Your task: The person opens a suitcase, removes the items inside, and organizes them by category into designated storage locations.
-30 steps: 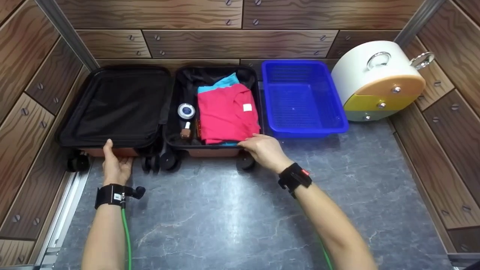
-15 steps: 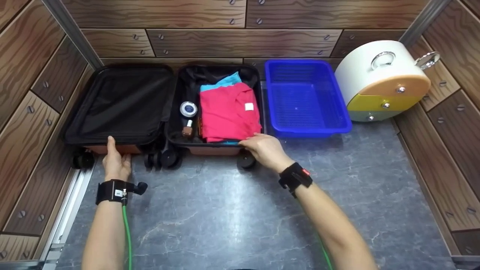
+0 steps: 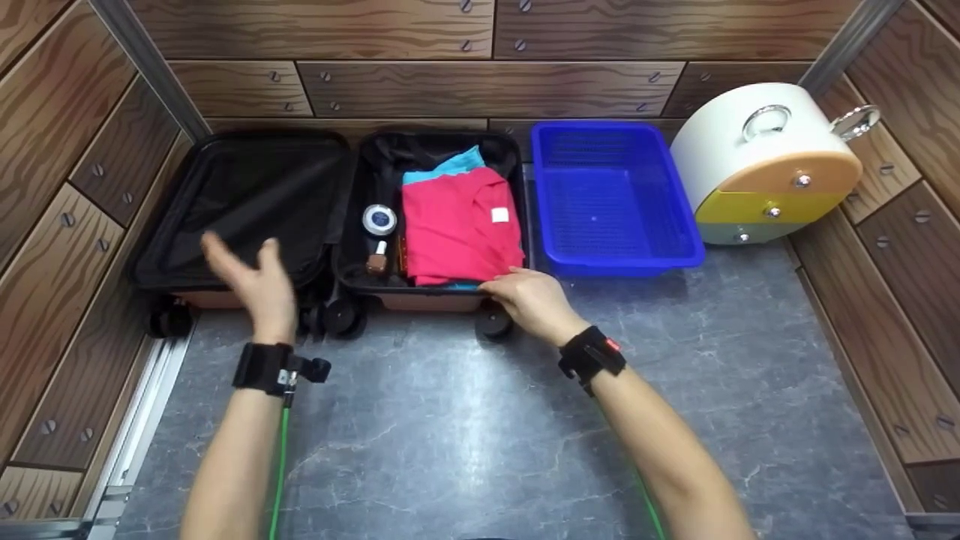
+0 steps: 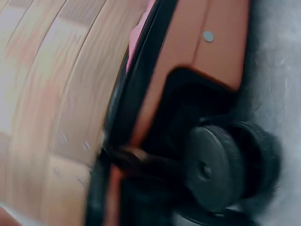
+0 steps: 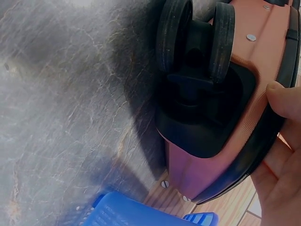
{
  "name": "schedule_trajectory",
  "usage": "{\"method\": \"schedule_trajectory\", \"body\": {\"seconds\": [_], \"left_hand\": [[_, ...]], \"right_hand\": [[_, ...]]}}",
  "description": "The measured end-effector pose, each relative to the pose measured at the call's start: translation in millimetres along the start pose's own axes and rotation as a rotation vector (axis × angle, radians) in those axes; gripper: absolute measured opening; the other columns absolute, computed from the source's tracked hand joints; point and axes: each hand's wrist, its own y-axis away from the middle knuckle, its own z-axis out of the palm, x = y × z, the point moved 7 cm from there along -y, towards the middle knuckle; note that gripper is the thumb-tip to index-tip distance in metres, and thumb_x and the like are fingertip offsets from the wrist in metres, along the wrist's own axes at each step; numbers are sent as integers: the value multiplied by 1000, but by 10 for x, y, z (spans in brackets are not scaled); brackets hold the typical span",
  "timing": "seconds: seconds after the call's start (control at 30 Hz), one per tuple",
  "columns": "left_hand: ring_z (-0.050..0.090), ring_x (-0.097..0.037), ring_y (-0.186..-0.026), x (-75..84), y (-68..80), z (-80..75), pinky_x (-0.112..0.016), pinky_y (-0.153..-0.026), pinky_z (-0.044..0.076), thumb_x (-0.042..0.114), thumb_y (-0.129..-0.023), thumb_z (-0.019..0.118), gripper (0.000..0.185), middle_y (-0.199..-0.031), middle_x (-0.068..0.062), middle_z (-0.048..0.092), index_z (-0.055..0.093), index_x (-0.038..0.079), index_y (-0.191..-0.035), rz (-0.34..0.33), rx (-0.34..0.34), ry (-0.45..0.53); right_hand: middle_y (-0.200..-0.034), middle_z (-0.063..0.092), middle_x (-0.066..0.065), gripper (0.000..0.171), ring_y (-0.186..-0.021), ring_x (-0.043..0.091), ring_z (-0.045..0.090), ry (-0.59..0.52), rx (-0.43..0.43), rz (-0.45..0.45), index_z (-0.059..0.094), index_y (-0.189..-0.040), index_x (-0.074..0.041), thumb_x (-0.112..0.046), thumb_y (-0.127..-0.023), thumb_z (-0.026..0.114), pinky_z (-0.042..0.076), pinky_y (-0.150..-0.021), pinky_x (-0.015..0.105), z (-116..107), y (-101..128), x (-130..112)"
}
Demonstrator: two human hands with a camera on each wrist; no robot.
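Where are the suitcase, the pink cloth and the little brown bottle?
Suitcase (image 3: 277, 196), head view: the black lining of its left half.
Pink cloth (image 3: 460, 229), head view: middle of its top.
Little brown bottle (image 3: 376, 262), head view: its brown body.

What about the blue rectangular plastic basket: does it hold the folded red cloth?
No, the red cloth lies in the open, black-lined suitcase.

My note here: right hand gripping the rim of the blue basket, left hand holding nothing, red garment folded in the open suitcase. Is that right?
Not quite: the right hand grips the rim of the suitcase, not the blue basket, as the right wrist view shows. The left hand and red garment are as noted.
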Motion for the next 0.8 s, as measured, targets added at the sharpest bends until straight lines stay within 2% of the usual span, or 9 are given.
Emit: {"method": "schedule_trajectory", "body": {"seconds": [0.07, 0.13, 0.27, 0.3, 0.43, 0.5, 0.57, 0.7, 0.8], "left_hand": [[6, -7, -152, 126, 61, 193, -14, -117, 5, 6, -99, 59, 81, -170, -10, 7, 9, 5, -163, 109, -90, -25], [11, -12, -153, 168, 121, 389, -16, -119, 8, 4, -99, 59, 79, -169, -11, 13, 13, 4, -163, 173, -199, -39], [17, -14, -152, 134, 269, 765, -20, -120, 12, 7, -99, 61, 77, -169, -9, 18, 18, 7, -163, 190, -430, -104], [29, -19, -148, 120, 316, 850, -24, -119, 21, 8, -99, 61, 77, -169, -9, 19, 18, 7, -163, 173, -485, -111], [32, -29, -147, 41, 479, 1163, -30, -120, 25, 13, -99, 62, 77, -166, -19, 22, 20, -1, -161, 126, -655, -218], [33, -33, -146, -23, 552, 1295, -34, -120, 26, 16, -98, 62, 78, -165, -23, 23, 20, -3, -160, 83, -724, -282], [23, -29, -152, -89, 612, 1410, -32, -123, 18, 19, -99, 62, 78, -164, -25, 22, 19, -5, -160, 49, -787, -352], [20, -26, -153, -251, 686, 1584, -33, -123, 19, 24, -100, 61, 83, -166, -23, 19, 13, -5, -160, -73, -884, -407], [20, -24, -153, -371, 702, 1669, -33, -123, 20, 24, -99, 60, 86, -167, -22, 17, 8, -5, -161, -172, -915, -411]], "right_hand": [[-116, 75, 1, 26, -112, 20, 69, 2, -7, 3, 76, -121, -15, -9, -97, 68, 44, -110, 40, -1, -3, -4], [-117, 75, 2, 26, -112, 20, 69, 3, -15, 6, 76, -122, -15, -9, -97, 68, 44, -111, 40, -4, -6, -9], [-116, 75, 2, 26, -111, 21, 70, -4, -23, 9, 76, -121, -14, -9, -97, 68, 44, -110, 40, -7, -13, -15], [-116, 75, 2, 26, -110, 21, 70, -6, -25, 10, 76, -121, -14, -9, -97, 68, 44, -110, 40, -7, -15, -15], [-113, 76, -1, 25, -107, 21, 71, -18, -27, 27, 77, -119, -15, -11, -96, 70, 46, -109, 39, -4, -26, 4], [-111, 76, -2, 23, -105, 20, 71, -27, -31, 42, 77, -118, -16, -12, -96, 70, 47, -107, 39, -3, -35, 15], [-111, 76, -3, 23, -105, 20, 71, -35, -41, 60, 78, -118, -16, -13, -97, 70, 49, -105, 39, -2, -45, 26], [-110, 76, -4, 22, -105, 21, 71, -50, -68, 101, 79, -117, -18, -15, -97, 70, 52, -99, 40, -5, -59, 45], [-111, 76, -4, 23, -106, 21, 71, -57, -85, 122, 79, -118, -18, -15, -97, 70, 53, -97, 41, -3, -66, 55]]}}
